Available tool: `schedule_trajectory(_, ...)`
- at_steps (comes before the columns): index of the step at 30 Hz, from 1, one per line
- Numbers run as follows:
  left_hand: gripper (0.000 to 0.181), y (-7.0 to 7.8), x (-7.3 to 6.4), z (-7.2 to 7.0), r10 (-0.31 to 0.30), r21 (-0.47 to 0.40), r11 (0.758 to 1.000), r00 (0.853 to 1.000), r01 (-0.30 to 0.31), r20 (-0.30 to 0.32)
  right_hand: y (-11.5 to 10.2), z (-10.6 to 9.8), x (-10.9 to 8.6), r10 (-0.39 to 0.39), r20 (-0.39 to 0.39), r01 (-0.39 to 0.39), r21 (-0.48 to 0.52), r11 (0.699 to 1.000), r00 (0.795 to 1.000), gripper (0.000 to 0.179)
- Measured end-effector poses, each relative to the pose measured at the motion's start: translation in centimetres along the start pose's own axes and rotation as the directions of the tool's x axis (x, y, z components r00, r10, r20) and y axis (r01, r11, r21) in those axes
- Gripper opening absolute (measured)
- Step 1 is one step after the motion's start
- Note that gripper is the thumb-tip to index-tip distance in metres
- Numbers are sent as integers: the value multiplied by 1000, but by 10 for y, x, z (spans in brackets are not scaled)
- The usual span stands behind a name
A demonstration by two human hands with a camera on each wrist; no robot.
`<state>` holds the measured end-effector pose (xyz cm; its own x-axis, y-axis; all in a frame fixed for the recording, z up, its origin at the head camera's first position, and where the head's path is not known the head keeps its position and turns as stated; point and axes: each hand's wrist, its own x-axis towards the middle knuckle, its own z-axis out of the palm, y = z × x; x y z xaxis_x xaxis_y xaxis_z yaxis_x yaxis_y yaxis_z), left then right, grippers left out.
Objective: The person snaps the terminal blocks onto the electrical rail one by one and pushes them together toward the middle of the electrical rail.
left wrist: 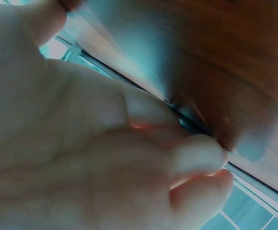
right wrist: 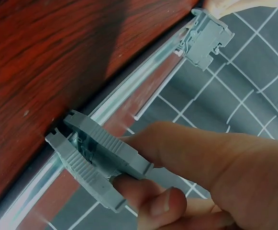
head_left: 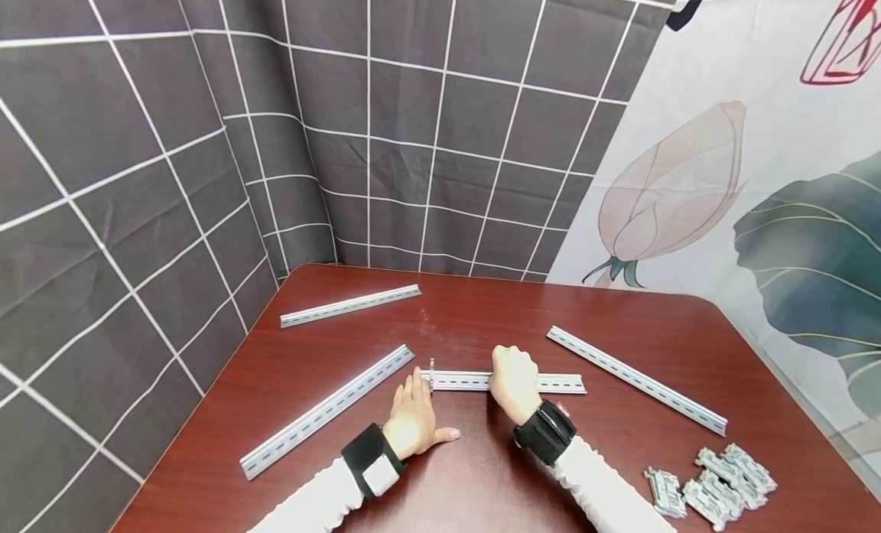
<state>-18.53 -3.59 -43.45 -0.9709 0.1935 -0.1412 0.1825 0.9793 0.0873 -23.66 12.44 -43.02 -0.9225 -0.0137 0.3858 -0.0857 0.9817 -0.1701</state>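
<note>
A slotted metal DIN rail [head_left: 463,381] lies crosswise in front of me. My left hand [head_left: 411,417] rests at its left end with fingers extended. Beside those fingertips a grey terminal block [head_left: 431,375] stands on the rail; the right wrist view shows this block [right wrist: 206,40] side-on. Farther right along the rail, my right hand [head_left: 515,383] pinches two grey terminal blocks [right wrist: 116,146] between thumb and fingers. They stand side by side across the rail, a narrow gap between them. Whether they are fully clipped on, I cannot tell. In the head view the right hand hides them.
Three other rails lie around: one at the back left [head_left: 351,306], one at the left [head_left: 327,413], one at the right [head_left: 637,380]. Several loose terminal blocks [head_left: 731,483] are heaped at the table's [head_left: 482,487] front right. Curtains hang behind the table.
</note>
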Motion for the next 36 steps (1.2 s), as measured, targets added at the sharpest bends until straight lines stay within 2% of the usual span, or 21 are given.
schedule_trajectory(5, 94, -1, -1, 3, -4, 20, 1000, 1000, 4, 9, -1, 0, -3, 2, -2, -2, 4, 1000, 1000, 12)
schedule_trajectory(9, 93, -3, -2, 3, 11, 48, 999, 1000, -10, -18, -2, -1, -3, 1, 1, -1, -3, 1000, 1000, 12)
schedule_trajectory(13, 93, -4, -3, 1, 25, 47, 999, 999, -23, -41, -7, -4, -1, -7, -34, 7, -19, 1000, 999, 14)
schedule_trajectory(16, 93, -4, -3, -1, 34, 33, 999, 998, -32, -48, -19, -6, 1, -49, -61, 49, 5, 999, 997, 22)
schedule_trajectory(20, 93, -4, -2, -2, 43, 20, 999, 997, -42, -59, -44, -4, 5, -113, -7, 113, 113, 987, 994, 32)
schedule_trajectory(24, 94, -3, -2, 0, 62, -20, 998, 995, -64, -82, -66, 3, 7, -138, 77, 120, 207, 971, 987, 32)
schedule_trajectory(26, 95, -3, -2, 1, 73, -61, 995, 991, -80, -108, -71, 7, 6, -140, 87, 119, 209, 971, 986, 29)
schedule_trajectory(29, 97, -3, -2, 2, 84, -59, 994, 989, -92, -124, -76, 12, 5, -137, 82, 119, 198, 973, 987, 26)
schedule_trajectory(33, 95, -3, -1, 2, 71, 17, 997, 994, -70, -83, -79, 14, 5, -137, 69, 123, 184, 975, 988, 26)
schedule_trajectory(36, 93, -4, -1, 0, 64, 13, 998, 995, -63, -78, -80, 15, 7, -143, 57, 132, 169, 977, 988, 25)
